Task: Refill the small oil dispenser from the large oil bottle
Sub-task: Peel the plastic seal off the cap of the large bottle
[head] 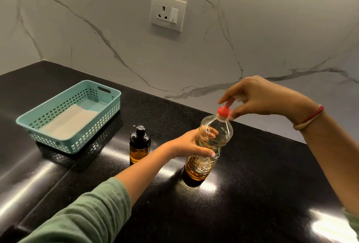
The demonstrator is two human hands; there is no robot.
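I see the glossy black desk (252, 184) carrying a teal basket (97, 124), a small brown dispenser (139, 145) and a big oil bottle (219, 133).

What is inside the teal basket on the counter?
A pale folded sheet, cloth or paper, lies flat on the floor of the teal basket. Anything beneath the sheet is covered and cannot be seen.

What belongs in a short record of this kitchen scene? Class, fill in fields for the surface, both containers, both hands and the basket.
Surface: black countertop, glossy
Large oil bottle: upright, clear, partly full, red cap on
Small oil dispenser: amber, black top on, stands left of the bottle, apart from it
Left hand: grips the bottle's middle
Right hand: fingers pinch the cap
Basket: teal, far left, white sheet lying inside
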